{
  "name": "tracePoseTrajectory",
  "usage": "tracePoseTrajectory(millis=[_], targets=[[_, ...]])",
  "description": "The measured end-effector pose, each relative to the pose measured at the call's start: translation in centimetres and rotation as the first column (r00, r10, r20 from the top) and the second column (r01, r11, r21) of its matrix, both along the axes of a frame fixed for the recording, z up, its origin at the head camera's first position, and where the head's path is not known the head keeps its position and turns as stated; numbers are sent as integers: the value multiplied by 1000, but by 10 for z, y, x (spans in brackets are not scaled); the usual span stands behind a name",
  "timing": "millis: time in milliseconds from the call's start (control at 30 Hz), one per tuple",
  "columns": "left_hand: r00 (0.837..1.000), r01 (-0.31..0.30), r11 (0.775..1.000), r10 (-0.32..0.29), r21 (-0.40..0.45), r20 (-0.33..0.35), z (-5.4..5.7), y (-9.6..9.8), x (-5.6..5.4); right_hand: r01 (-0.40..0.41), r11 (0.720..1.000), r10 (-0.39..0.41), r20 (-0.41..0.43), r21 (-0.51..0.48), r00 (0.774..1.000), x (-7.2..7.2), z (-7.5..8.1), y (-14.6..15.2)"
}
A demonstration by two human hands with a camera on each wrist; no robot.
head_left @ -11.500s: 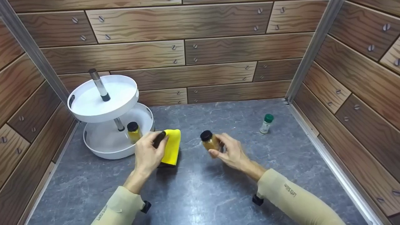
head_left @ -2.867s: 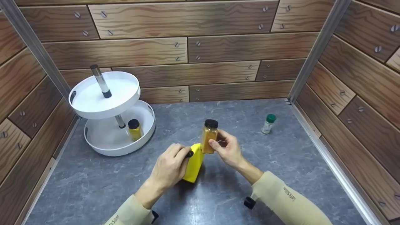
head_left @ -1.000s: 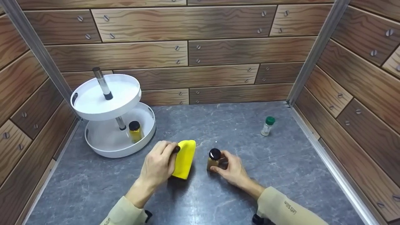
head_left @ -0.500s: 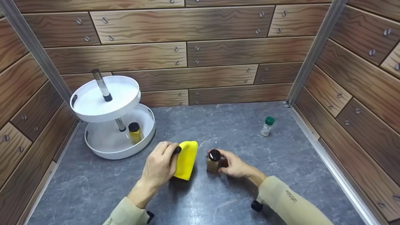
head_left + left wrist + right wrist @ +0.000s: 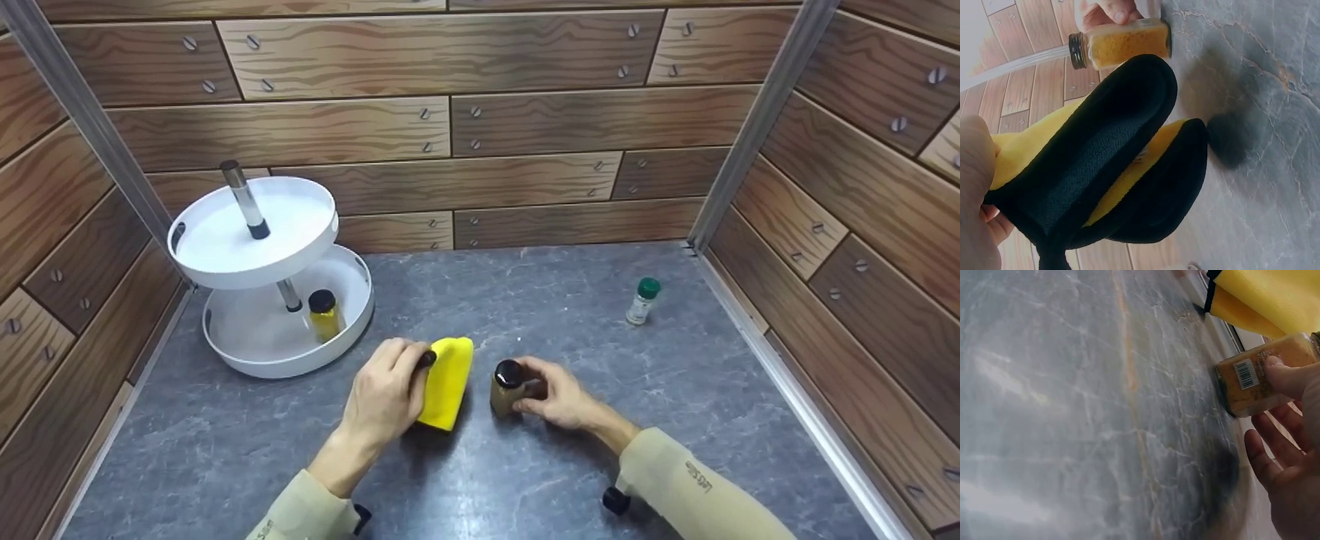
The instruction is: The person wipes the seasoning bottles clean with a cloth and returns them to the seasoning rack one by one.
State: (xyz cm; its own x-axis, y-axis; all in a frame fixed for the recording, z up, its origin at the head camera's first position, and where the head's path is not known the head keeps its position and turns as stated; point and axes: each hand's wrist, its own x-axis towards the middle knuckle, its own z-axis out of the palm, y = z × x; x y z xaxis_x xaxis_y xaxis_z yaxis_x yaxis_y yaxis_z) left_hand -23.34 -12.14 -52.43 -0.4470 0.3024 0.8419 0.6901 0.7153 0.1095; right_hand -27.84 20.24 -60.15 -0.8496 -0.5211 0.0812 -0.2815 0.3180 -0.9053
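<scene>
My left hand [image 5: 384, 390] grips a folded yellow cloth [image 5: 448, 382] with black edging. In the left wrist view the cloth [image 5: 1044, 146] hangs in folds, its black trim facing the camera. To the right of it, my right hand [image 5: 559, 395] holds an upright spice jar [image 5: 505, 394] with a black lid between thumb and fingers. Orange-brown powder fills the jar [image 5: 1126, 44], and a barcode label shows on the jar [image 5: 1246, 376] in the right wrist view. A small gap parts cloth and jar. The jar's base is at or just above the tabletop; I cannot tell which.
A white two-tier stand [image 5: 262, 367] is at the left, with a black-lidded yellow jar [image 5: 325, 319] in its lower tray. A small green-capped bottle [image 5: 643, 301] stands at the right back. Wood-patterned walls [image 5: 525, 124] enclose the grey marbled tabletop [image 5: 480, 480].
Both hands have come nearer the front since the oldest frame, the cloth moving right from beside the stand. The cloth touched the raised jar, then parted; the jar is now lower and upright.
</scene>
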Motion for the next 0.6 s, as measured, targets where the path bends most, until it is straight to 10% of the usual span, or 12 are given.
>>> tracePoseTrajectory(millis=[600], targets=[[998,-27,999,25,-25,-54,-2,10,-9,40,997,-46,-110,-59,993,1,23,-12]])
